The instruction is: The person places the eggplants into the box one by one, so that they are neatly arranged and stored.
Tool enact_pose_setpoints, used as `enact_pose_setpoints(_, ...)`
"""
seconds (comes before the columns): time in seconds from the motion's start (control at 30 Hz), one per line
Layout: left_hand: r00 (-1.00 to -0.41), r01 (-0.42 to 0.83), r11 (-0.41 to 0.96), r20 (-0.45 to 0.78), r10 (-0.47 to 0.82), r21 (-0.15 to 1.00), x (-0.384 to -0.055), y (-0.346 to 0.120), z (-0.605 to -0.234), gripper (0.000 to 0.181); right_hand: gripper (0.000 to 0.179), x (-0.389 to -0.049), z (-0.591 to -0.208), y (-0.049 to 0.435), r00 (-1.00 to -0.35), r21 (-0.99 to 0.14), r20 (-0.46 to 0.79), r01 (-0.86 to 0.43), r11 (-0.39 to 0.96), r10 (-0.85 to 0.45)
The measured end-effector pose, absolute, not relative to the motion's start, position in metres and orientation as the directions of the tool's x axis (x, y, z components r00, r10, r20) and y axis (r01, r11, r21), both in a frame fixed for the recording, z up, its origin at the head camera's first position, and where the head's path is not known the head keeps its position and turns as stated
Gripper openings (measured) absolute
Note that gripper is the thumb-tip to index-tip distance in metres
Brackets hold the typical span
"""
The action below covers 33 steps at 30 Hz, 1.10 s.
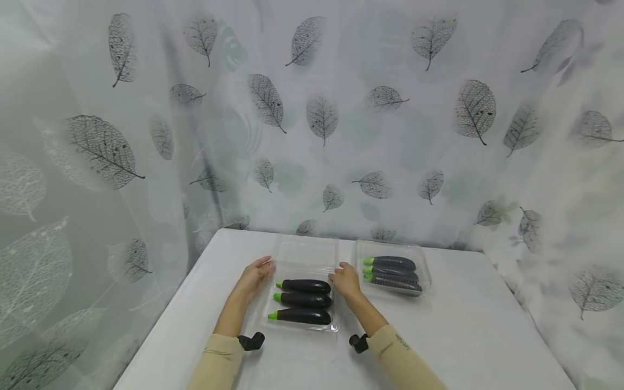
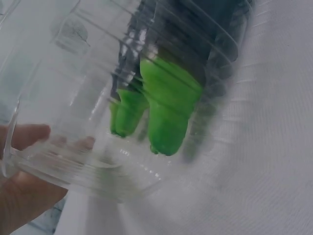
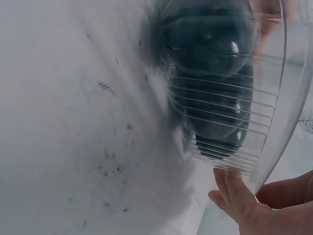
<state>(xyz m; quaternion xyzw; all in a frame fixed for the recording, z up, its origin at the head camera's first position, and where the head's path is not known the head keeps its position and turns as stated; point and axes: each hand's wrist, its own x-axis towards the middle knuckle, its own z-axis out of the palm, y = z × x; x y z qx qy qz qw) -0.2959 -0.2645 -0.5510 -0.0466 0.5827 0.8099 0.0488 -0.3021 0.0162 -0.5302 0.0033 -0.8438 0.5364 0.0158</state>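
Note:
A clear plastic box [image 1: 336, 326] stands on the table with three dark eggplants [image 1: 306, 300] lying side by side in it, green stem ends to the left. Its lid [image 1: 306, 252] is folded back at the far side. My left hand [image 1: 255, 277] holds the box's far left corner; through the plastic, the left wrist view shows some of its fingers [image 2: 32, 135]. At the far right corner, my right hand [image 1: 347, 280] grips the rim, its fingers [image 3: 234, 191] against the ribbed outer wall and the thumb nearer the edge.
Right of my right hand is a second clear box [image 1: 425, 265], its lid seemingly closed over three eggplants [image 1: 392, 269]. A white cloth [image 1: 468, 336] covers the table. Leaf-printed curtains [image 1: 361, 130] hang behind and at both sides.

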Motion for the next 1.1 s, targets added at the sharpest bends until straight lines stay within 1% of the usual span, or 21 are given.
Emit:
enact_pose_setpoints(0.07,-0.992,-0.127,-0.333,-0.128,0.021,0.934,-0.2968,-0.264,-0.5518,0.054,0.056,-0.3021,-0.5308,0.0164,-1.0,-0.931,-0.001,0.006,0.364,0.015)
enact_pose_setpoints(0.27,-0.991,-0.12,-0.379,-0.135,-0.014,0.918,-0.2966,-0.2634,-0.5518,0.054,0.051,-0.3023,-0.5325,0.0142,-1.0,-0.974,-0.001,0.005,0.226,0.018)
enact_pose_setpoints(0.47,-0.989,-0.114,-0.401,-0.141,-0.038,0.909,-0.2967,-0.2634,-0.5519,0.052,0.048,-0.2995,-0.5317,0.0114,-0.999,-0.989,0.0,0.006,0.147,0.04)
enact_pose_setpoints(0.6,-0.988,-0.115,-0.405,-0.146,-0.046,0.907,-0.2956,-0.2633,-0.5519,0.052,0.047,-0.2985,-0.5317,0.0109,-0.998,-0.993,-0.002,0.009,0.115,0.058)
enact_pose_setpoints(0.87,-0.987,-0.1,-0.471,-0.147,-0.064,0.877,-0.2935,-0.2614,-0.5525,0.05,0.042,-0.2976,-0.5338,0.0109,-0.997,-0.993,0.002,0.008,0.114,0.082)
enact_pose_setpoints(1.1,-0.987,-0.09,-0.499,-0.144,-0.07,0.862,-0.2926,-0.2625,-0.5524,0.047,0.038,-0.2953,-0.5349,0.0098,-0.996,-0.991,0.027,-0.015,0.131,0.085)
